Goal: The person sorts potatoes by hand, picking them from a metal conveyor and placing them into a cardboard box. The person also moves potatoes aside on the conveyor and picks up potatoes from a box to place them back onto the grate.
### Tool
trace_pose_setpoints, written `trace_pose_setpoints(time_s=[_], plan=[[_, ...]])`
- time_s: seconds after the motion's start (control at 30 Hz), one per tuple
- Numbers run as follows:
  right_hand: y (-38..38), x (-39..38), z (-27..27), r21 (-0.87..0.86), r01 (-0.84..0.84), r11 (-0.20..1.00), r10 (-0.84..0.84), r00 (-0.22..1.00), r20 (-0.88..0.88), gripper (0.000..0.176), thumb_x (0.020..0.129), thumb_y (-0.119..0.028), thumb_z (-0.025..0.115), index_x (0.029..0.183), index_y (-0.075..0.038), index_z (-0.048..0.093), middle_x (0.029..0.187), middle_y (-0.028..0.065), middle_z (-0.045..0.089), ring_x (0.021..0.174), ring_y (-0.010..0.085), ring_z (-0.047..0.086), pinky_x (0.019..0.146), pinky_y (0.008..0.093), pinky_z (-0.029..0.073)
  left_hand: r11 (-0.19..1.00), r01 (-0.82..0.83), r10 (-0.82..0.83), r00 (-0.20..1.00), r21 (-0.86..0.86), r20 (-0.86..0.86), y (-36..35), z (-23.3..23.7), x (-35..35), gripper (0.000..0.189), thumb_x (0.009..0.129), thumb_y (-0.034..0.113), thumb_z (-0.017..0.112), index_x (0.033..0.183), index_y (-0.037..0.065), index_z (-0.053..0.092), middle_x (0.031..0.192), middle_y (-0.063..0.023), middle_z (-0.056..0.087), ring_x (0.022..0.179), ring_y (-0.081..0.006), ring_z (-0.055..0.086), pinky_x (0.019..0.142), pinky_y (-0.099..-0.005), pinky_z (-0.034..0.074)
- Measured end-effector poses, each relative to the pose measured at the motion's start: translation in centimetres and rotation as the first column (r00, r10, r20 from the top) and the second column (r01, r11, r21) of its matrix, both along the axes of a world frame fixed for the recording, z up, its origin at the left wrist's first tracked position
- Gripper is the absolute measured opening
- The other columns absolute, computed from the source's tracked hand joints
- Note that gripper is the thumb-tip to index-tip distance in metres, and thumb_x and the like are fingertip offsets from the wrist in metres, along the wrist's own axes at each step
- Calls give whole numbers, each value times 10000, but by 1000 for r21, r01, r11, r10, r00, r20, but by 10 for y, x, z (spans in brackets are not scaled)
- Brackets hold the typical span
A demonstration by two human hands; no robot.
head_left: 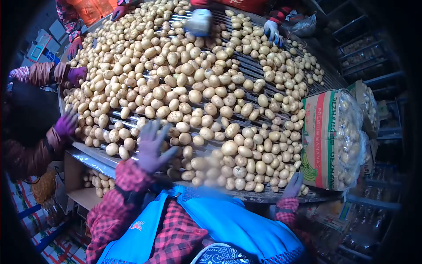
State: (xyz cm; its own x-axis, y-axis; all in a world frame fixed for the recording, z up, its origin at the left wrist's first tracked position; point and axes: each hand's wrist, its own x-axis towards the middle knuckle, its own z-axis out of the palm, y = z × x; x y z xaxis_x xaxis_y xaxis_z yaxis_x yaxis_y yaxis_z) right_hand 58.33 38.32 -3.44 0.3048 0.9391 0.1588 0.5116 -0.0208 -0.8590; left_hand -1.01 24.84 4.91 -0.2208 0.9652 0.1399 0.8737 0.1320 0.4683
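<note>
- Left hand (151, 148): thin purplish glove, open, fingers spread over the potatoes.
- Right hand (292, 186): similarly gloved, at the near edge; cannot tell whether gripping.
- Potatoes (226, 112): smooth, rounded to oval, tan, some soil-marked; heaped across the bench (336, 81) of parallel bars.
- Banana carton (323, 143): printed cardboard, right; clear, wrinkled plastic liner (350, 132) encloses potatoes.
- Open cardboard box (73, 174): below the bench, left; loose potatoes inside.

1 wide view from head height, forward and down, close over the potatoes (195, 96)
</note>
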Motion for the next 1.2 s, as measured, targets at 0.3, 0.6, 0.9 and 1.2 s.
trace_pose_setpoints(time_s=[0.3,0.6,0.9,1.2], plan=[[38,-227,40,-57,-266,962,263,963,-53,388,994,-171,545,1318,38,505,1294,149,553,1193,229,517,1031,337,421,993,-57,38,982,-100,-183,42,-62,22,712,863,522,575,1477,212,388,1531,-121,336,1408,-394,272,1160,-587,127],[25,-418,56,-76,-513,855,515,857,7,592,894,-347,673,1353,-14,505,1337,254,516,1246,380,501,1034,451,417,909,-314,198,903,-273,-381,8,-89,-58,632,892,560,533,1471,348,398,1593,-120,233,1448,-419,187,1157,-576,156],[17,-53,73,32,-43,999,45,995,-92,275,970,-133,540,1204,-5,605,1089,86,637,904,157,613,816,274,507,914,-374,339,917,-156,-209,-41,-77,-118,582,907,379,624,1436,190,469,1502,-283,323,1375,-442,335,1116,-487,311],[-21,88,46,-98,267,959,-154,777,611,445,817,-423,713,1048,-48,654,1061,190,621,1052,375,564,894,466,448,957,28,-124,940,-290,-319,37,-24,76,777,844,667,547,1455,199,436,1527,-216,319,1436,-491,141,1142,-632,108]])
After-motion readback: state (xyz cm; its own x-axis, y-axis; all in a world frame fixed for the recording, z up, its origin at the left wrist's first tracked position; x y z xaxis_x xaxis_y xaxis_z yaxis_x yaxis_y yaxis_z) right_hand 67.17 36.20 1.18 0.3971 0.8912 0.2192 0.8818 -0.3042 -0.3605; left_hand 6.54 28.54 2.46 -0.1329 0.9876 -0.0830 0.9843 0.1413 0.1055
